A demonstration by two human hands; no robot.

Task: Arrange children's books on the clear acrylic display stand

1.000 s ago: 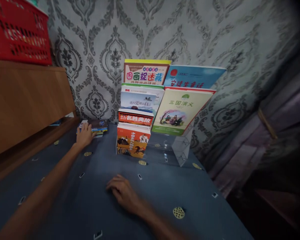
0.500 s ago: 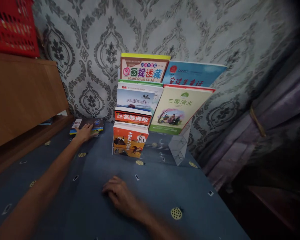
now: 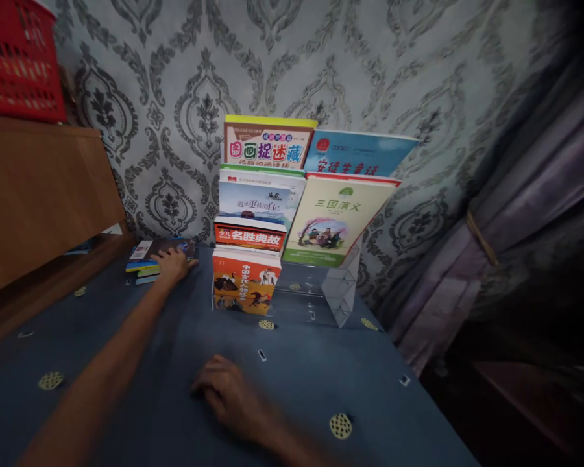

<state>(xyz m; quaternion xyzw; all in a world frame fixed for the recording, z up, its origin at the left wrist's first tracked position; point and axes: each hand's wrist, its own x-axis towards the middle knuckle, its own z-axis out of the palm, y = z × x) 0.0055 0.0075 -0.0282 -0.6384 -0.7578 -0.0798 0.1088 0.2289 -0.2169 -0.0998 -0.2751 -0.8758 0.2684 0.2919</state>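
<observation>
At the left by the wall, a low stack of books [image 3: 141, 267] lies on the table, a dark cover with a white barcode label on top and blue and yellow edges below. My left hand [image 3: 172, 263] rests on its right part, fingers apart over the top cover and thumb pointing right. My right hand [image 3: 224, 389] lies on the cloth in the foreground, its fingers loosely curled with nothing visible in them; it is slightly blurred. Beyond it, a clear stepped stand [image 3: 340, 295] carries several upright books, among them an orange book [image 3: 247, 285] and a pale green book [image 3: 338, 220].
A blue cloth [image 3: 292, 383] with pineapple prints covers the table. To the left stands a wooden cabinet [image 3: 43, 207] topped by a red basket [image 3: 19, 65]. Patterned wallpaper [image 3: 207, 84] is behind, and a tied curtain [image 3: 448, 292] hangs at the right.
My left hand has shifted to the right across the stack of books, showing more of its left side. The view has moved slightly. My right hand stays in about the same place.
</observation>
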